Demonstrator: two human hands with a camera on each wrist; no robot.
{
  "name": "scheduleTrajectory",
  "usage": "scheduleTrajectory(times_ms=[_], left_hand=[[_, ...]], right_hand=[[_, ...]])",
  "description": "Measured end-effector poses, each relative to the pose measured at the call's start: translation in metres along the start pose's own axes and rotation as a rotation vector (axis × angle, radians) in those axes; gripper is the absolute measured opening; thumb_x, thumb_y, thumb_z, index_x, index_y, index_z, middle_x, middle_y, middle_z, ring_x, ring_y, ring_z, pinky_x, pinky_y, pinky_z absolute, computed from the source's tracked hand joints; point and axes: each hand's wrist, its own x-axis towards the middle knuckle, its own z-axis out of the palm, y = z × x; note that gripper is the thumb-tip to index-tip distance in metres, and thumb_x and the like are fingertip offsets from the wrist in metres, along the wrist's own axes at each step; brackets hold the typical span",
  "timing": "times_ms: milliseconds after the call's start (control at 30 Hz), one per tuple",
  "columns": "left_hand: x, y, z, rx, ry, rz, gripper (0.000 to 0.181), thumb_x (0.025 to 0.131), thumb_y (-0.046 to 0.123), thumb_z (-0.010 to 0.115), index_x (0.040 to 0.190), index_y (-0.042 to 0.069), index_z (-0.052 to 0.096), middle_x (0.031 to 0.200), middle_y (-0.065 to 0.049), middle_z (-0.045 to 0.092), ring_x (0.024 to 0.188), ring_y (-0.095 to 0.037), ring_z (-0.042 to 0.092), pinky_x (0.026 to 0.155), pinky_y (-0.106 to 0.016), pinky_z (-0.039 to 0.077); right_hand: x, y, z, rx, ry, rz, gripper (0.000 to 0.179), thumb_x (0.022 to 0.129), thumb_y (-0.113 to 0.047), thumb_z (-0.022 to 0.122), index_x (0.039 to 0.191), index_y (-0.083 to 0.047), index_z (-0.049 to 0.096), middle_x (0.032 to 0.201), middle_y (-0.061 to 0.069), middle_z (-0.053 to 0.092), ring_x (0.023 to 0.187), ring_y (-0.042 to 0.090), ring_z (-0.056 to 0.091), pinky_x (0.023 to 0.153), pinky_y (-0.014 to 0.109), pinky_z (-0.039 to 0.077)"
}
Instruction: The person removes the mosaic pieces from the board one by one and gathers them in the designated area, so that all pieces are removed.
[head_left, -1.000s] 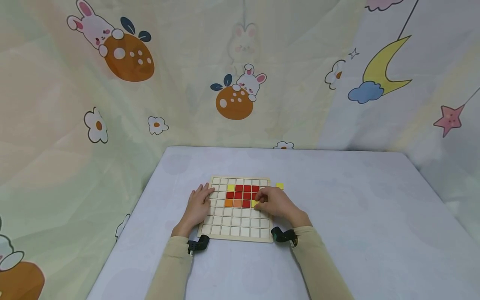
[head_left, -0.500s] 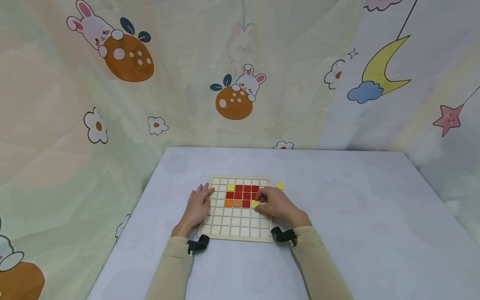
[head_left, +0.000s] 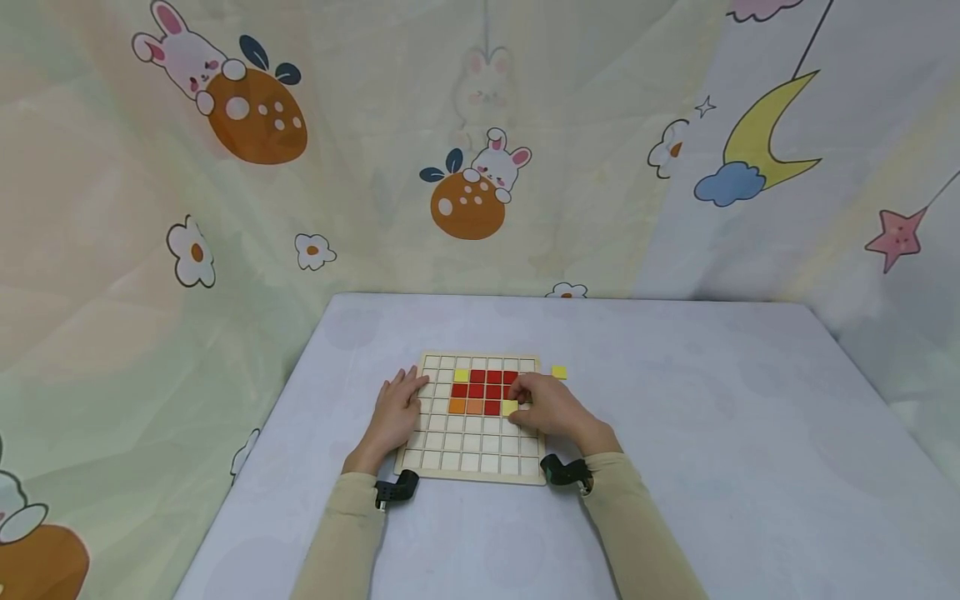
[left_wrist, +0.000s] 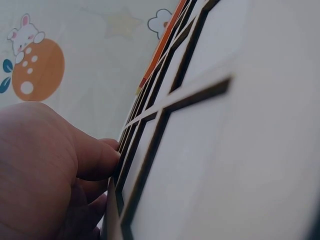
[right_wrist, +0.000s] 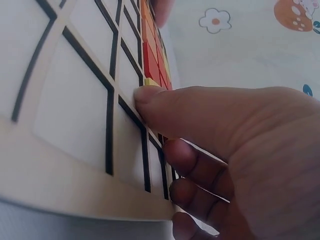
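Observation:
A wooden grid board (head_left: 471,479) lies on the table, with a block of red, orange and yellow square tiles in its upper middle. My right hand (head_left: 558,407) pinches a yellow tile (head_left: 509,408) at the block's lower right corner; the right wrist view shows the thumb at that tile's edge (right_wrist: 151,82). Its other fingers are curled over the board and hide some cells and part of a red tile. Along the board's left edge rests my left hand (head_left: 395,408), its fingers mostly extended. In the left wrist view the thumb (left_wrist: 100,157) touches the board's rim.
One loose yellow tile (head_left: 559,372) lies on the table just off the board's upper right. The white-covered table (head_left: 720,433) extends to both sides. A printed cloth (head_left: 360,167) hangs behind its far edge.
The right hand has shifted very slightly left at the yellow tile, still pinching it. The left hand and the board stay in place.

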Motion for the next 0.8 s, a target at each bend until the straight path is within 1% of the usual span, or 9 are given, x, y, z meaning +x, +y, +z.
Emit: scheduleTrajectory(times_ms=[267, 467, 667, 800], left_hand=[[-0.0002, 0.0013, -0.0007, 0.002, -0.007, -0.009, 0.043, 0.099, 0.005, 0.04, 0.141, 0.003, 0.051, 0.158, -0.015, 0.029, 0.149, -0.032, 0.013, 0.122, -0.049, 0.001], [-0.0011, 0.0024, -0.0018, -0.001, -0.002, -0.003, 0.042, 0.099, 0.004, 0.04, 0.14, 0.002, 0.052, 0.157, -0.016, 0.03, 0.149, -0.033, 0.013, 0.121, -0.05, 0.002], [-0.0012, 0.0024, -0.0019, 0.001, -0.001, 0.008, 0.043, 0.099, 0.004, 0.041, 0.14, 0.003, 0.052, 0.157, -0.016, 0.03, 0.149, -0.034, 0.013, 0.121, -0.05, 0.002], [-0.0002, 0.0014, -0.001, -0.004, -0.001, 0.012, 0.043, 0.099, 0.004, 0.042, 0.14, 0.003, 0.052, 0.157, -0.016, 0.03, 0.149, -0.034, 0.013, 0.121, -0.05, 0.002]], right_hand=[[0.0005, 0.0006, 0.001, -0.007, -0.007, -0.004, 0.025, 0.077, -0.017, 0.084, 0.094, -0.018, 0.066, 0.088, -0.006, 0.06, 0.086, 0.015, 0.053, 0.076, 0.028, 0.049], [0.0004, -0.0007, 0.0004, -0.014, 0.0, -0.019, 0.023, 0.077, -0.015, 0.083, 0.094, -0.017, 0.066, 0.086, -0.007, 0.06, 0.084, 0.014, 0.053, 0.076, 0.028, 0.049], [0.0004, -0.001, -0.0001, -0.051, 0.014, -0.051, 0.022, 0.077, -0.016, 0.083, 0.094, -0.016, 0.068, 0.085, -0.008, 0.061, 0.082, 0.013, 0.053, 0.075, 0.028, 0.049], [-0.0001, -0.0003, -0.001, -0.05, 0.009, -0.049, 0.02, 0.078, -0.017, 0.082, 0.094, -0.017, 0.07, 0.086, -0.009, 0.062, 0.082, 0.013, 0.054, 0.075, 0.028, 0.05]])
